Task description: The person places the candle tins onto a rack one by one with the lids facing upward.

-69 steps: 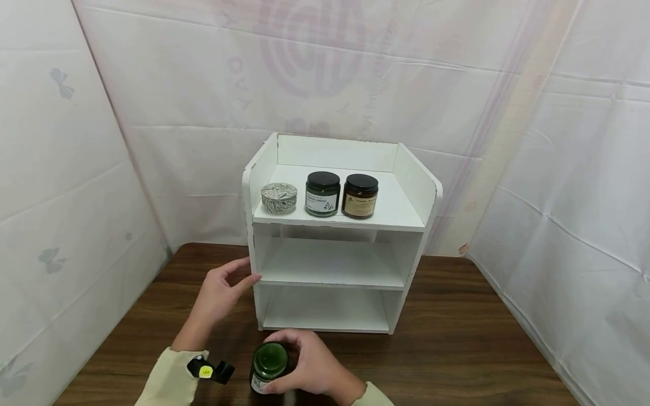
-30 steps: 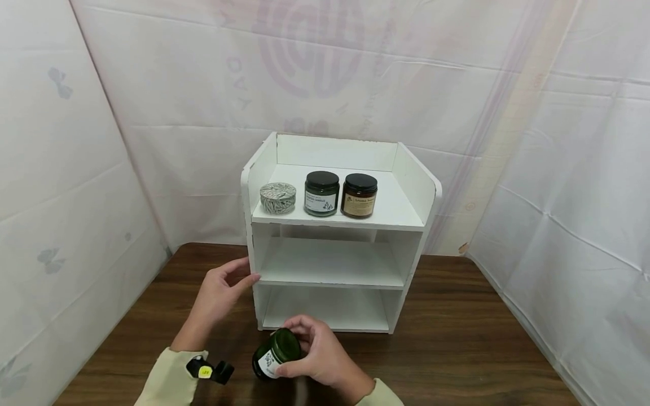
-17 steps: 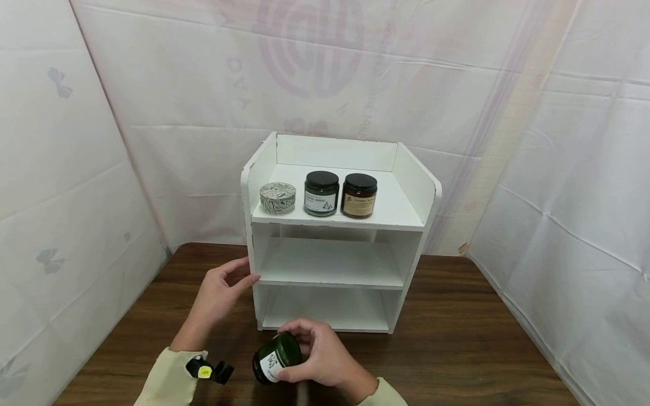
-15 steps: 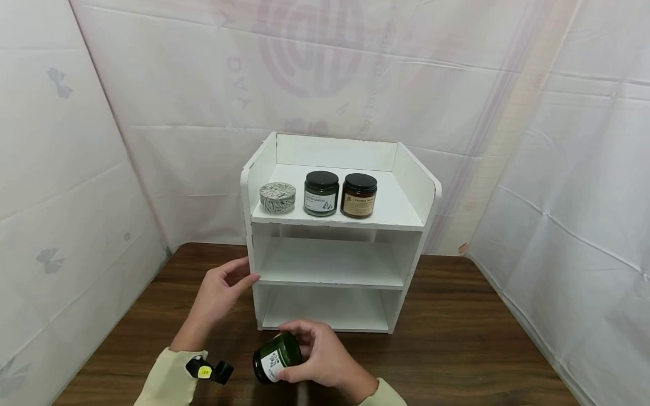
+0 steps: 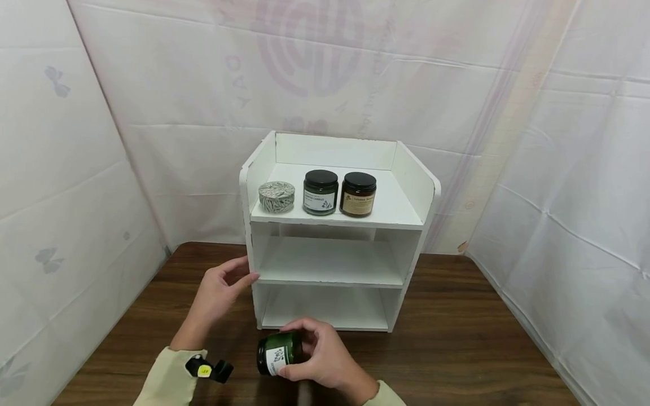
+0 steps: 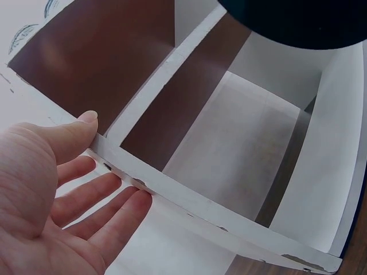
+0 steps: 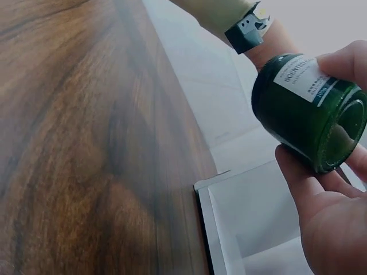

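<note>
My right hand grips a green glass candle jar in front of the shelf unit. It lies sideways in the grasp, dark lid end to the left, glass base toward the palm. On its white label the word "SCENTED" shows in the right wrist view. My left hand holds the left side panel of the white shelf unit, thumb over the front edge. In the left wrist view the fingers lie against the panel's outer face.
On the top shelf stand a leaf-patterned round tin, a green candle jar with black lid and an amber jar. The unit rests on a dark wooden table. White cloth hangs behind and at both sides.
My right hand has tipped the candle jar from nearly upright onto its side and moved it slightly right and toward the shelf unit. The left hand keeps its place on the panel.
</note>
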### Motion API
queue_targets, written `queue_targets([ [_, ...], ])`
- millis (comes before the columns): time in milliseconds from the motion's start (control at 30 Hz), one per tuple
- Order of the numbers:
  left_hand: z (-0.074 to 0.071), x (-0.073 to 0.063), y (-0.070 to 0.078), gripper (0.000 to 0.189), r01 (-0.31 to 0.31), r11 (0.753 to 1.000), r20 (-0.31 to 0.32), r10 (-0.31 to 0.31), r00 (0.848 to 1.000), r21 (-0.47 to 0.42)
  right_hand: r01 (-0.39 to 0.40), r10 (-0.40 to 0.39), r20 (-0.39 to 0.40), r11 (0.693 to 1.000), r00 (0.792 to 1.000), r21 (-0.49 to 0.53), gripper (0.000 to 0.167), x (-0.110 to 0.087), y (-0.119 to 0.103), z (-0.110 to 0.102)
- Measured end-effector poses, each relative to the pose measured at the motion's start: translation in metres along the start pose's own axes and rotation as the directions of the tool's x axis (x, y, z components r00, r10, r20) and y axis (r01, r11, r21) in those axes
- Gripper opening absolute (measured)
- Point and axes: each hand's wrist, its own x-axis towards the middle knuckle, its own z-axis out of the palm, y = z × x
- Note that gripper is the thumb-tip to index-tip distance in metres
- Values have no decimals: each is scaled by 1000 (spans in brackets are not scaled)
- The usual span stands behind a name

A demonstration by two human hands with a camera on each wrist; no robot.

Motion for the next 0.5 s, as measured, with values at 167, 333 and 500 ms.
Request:
queue_targets([
  [167, 0, 0, 0, 51, 9, 1000, 2, -9, 1000, 6, 14, -14, 5, 999, 1000, -43, 46, -2, -1, -1],
  [333, 0, 0, -1, 50, 8, 1000, -3, -8, 1000, 15, 72, -72, 12, 989, 997, -128, 45, -3, 1, -4],
  [500, 0, 1, 0, 50, 8, 1000, -3, -8, 1000, 13, 36, -35, 12, 994, 999, -99, 45, -4, 0, -5],
])
